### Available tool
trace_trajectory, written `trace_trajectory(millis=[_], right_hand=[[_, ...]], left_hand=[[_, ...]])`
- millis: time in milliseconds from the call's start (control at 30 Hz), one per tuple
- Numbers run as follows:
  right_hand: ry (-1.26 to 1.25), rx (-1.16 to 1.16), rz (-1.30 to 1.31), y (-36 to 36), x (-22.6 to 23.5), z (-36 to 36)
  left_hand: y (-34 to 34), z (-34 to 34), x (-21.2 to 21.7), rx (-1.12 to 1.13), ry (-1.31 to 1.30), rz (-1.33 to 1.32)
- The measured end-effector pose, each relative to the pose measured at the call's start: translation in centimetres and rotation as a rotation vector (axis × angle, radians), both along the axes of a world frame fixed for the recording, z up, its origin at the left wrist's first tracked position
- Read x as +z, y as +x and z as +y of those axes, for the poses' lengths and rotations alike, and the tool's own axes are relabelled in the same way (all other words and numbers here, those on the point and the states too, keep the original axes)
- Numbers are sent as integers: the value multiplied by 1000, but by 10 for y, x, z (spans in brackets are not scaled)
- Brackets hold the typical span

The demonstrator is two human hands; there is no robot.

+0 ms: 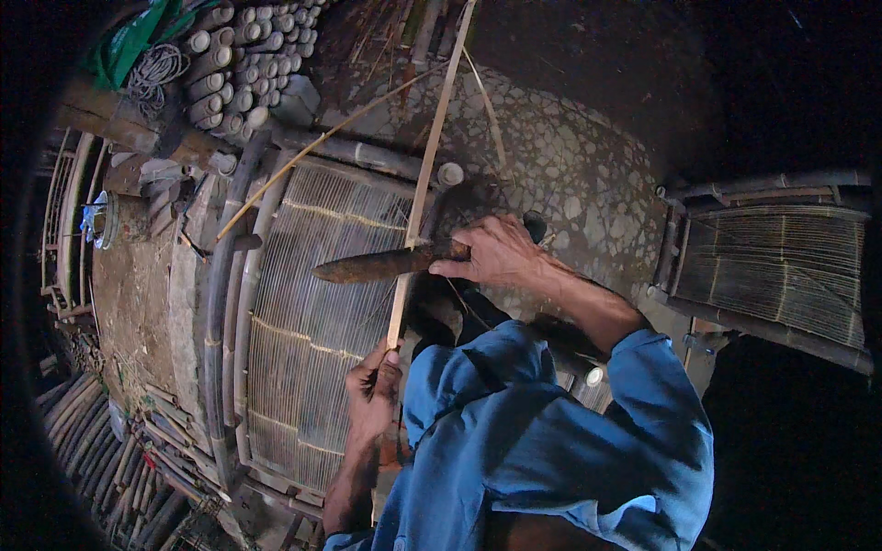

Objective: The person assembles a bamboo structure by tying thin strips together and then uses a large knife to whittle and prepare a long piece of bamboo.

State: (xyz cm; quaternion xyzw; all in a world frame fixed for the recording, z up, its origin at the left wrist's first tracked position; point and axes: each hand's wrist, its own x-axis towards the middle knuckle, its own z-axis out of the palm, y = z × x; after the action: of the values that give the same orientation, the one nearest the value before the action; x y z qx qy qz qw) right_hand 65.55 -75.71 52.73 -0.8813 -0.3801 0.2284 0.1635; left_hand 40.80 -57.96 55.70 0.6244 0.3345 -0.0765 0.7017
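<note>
A long, pale bamboo strip point(431, 161) runs from near my lap up past the top of the view. My left hand point(371, 386) is closed around its lower end. In my right hand point(499, 253) is the handle of a broad, dark machete point(363, 266), its blade pointing left. The blade lies across the strip, a little above my left hand. A thin shaving or splinter of bamboo point(487, 115) angles away from the strip near the top.
Left of me stands a slatted bamboo bench point(322, 312), with a thin bamboo stick point(303, 151) slanting over its far end. Cut bamboo lengths point(243, 69) are stacked at far left. Another slatted bench point(772, 257) is at right. Stone-paved floor point(588, 174) lies ahead.
</note>
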Motion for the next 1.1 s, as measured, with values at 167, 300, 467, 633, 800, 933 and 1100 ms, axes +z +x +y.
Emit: trace_trajectory(millis=[167, 300, 467, 633, 800, 933, 1100], right_hand=[[-80, -378, 263, 43, 12, -13], [-108, -324, 151, 37, 9, -6], [101, -520, 116, 101, -10, -34], [51, -705, -247, 204, -31, -107], [-88, -416, -46, 143, -10, -65], [-196, -129, -181, 117, 4, -56], [-142, -738, -396, 217, -18, -128]], left_hand=[[-7, 11, 30, -23, -67, 110], [-50, 18, 24, 39, 28, 127], [-73, 25, 40, -37, 62, 116], [-143, 24, 28, -112, 226, 8], [-149, 30, 2, -21, 385, 69], [-130, 28, 28, 33, 360, 132], [-113, 41, 45, -66, 308, 207]])
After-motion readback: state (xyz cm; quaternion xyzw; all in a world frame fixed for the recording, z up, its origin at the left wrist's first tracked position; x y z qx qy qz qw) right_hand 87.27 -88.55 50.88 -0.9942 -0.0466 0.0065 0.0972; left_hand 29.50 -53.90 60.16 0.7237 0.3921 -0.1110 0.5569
